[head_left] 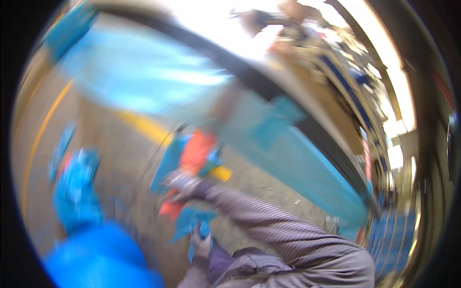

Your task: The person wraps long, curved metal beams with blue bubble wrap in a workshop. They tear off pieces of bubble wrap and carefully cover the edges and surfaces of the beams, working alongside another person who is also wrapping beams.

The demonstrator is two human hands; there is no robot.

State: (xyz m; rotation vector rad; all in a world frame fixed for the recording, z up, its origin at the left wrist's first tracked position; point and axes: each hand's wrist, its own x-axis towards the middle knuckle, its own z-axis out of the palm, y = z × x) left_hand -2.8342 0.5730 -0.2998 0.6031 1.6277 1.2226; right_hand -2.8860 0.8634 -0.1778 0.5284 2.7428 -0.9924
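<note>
The picture is heavily smeared by motion. My right hand (181, 185), in a greyish glove below a striped sleeve, reaches in from the lower right. Its fingers appear closed around an orange-red piece (197, 151) that looks soft, showing above and below the hand. Blue sheet-like scraps (165, 165) lie against that piece. Closer to me, my left hand (201, 245) is closed on a crumpled blue piece (194, 222), which looks like thin film. Fine detail of the fingers is blurred.
A long translucent blue sheet (307, 165) with a dark edge strip (201, 48) crosses diagonally ahead. Bright blue material (103, 261) fills the lower left, beside a blue bundle (79, 187). Yellow lines (45, 125) mark the floor. Blurred stacked goods (331, 91) stand at the far right.
</note>
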